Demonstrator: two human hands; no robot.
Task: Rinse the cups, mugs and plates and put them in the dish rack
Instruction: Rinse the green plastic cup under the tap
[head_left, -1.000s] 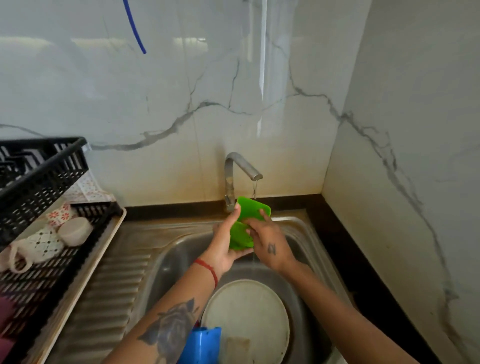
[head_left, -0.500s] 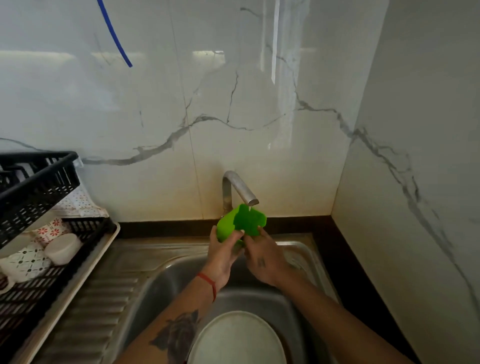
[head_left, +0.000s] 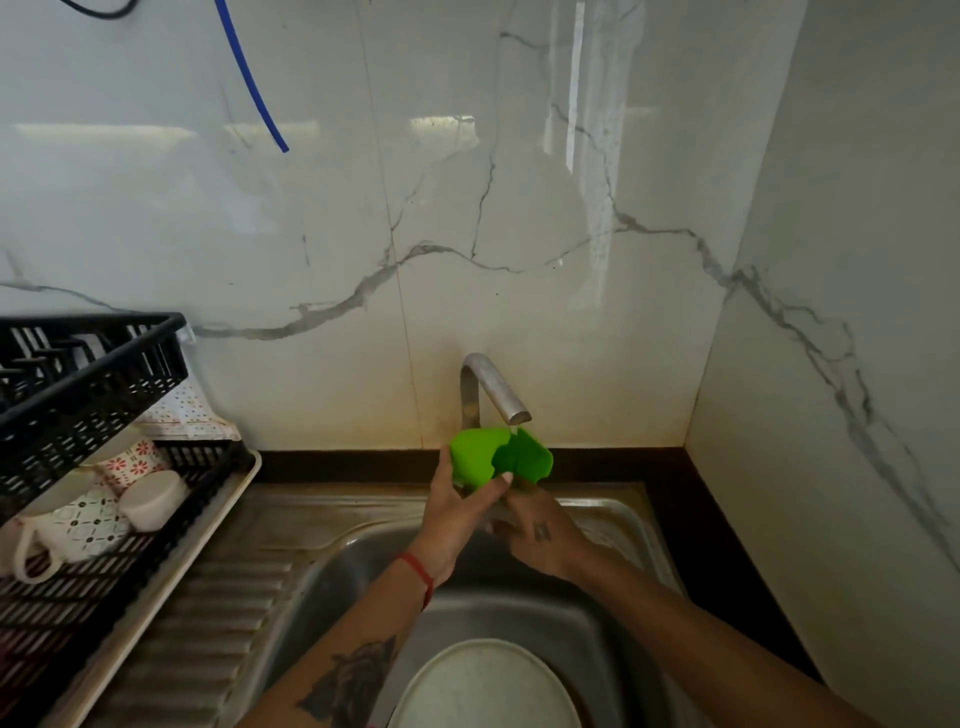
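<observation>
A glossy green plastic cup sits right under the steel tap's spout, above the sink, tipped so its mouth faces right. The left hand wraps its base. The right hand, fingers curled, touches the rim. A round pale plate lies in the basin.

Back wall: glossy white marble-look tile, grey veins, vertical grout line, yellowish stain low behind tap. Side wall on right: same tile, meets back wall at corner. Blue tube hangs down back wall at upper left; dark cable at top edge just beside it. Dark counter strip runs along base of both walls. Soft light patches reflect off back wall.
</observation>
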